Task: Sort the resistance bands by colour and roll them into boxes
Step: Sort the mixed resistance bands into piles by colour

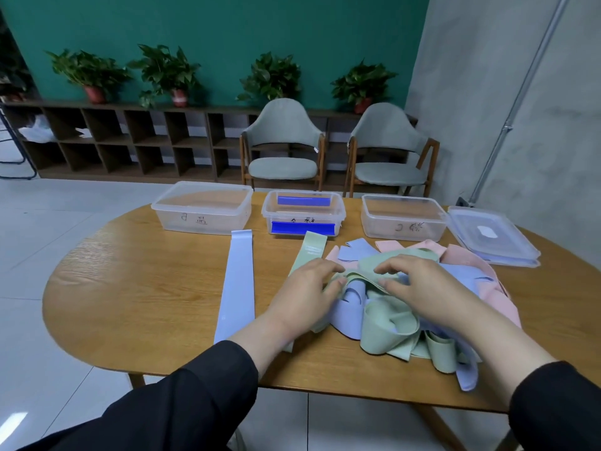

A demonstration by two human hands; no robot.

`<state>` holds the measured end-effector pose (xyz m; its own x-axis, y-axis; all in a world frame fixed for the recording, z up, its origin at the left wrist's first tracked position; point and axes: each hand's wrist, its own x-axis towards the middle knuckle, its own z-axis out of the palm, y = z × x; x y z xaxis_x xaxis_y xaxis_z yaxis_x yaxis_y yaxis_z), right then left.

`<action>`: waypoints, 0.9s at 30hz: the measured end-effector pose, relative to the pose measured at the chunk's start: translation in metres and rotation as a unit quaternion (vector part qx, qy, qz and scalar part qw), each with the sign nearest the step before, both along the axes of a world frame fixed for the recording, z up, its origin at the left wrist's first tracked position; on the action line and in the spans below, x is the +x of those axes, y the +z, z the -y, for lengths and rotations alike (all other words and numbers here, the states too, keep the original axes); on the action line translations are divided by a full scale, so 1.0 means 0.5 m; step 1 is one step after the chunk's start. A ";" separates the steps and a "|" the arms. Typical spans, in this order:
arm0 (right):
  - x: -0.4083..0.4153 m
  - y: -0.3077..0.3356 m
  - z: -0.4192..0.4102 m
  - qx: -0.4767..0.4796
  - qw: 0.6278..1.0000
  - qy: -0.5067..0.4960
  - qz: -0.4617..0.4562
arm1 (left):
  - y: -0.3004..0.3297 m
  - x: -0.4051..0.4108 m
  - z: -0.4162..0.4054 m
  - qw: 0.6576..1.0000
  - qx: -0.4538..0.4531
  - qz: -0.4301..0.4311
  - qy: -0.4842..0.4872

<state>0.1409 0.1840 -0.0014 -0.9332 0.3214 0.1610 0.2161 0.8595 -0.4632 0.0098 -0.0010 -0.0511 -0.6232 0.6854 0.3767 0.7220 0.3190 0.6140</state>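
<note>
Both forearms, in dark sleeves (182,395), are reaching forward and angling in toward each other, palms facing down. The left hand (304,288) is lying knuckles up with its fingers bent and its fingertips pressing down. The right hand (419,284) is arching just beside it, its fingers (388,266) curling and pinching at their tips.

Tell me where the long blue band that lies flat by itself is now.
In the head view, the flat blue band lies stretched on the table, left of the left hand, its far end near the left box.
</note>
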 end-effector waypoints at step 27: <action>0.042 0.093 0.013 -0.102 0.980 0.050 -0.166 | 0.111 0.077 -0.045 0.975 0.074 0.173 -0.117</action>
<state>0.1621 0.1772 0.0451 -0.8686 0.2881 0.4032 -0.0562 0.7511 -0.6578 0.0484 0.0217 0.0042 -0.5638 0.7778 0.2777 0.5054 0.0591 0.8608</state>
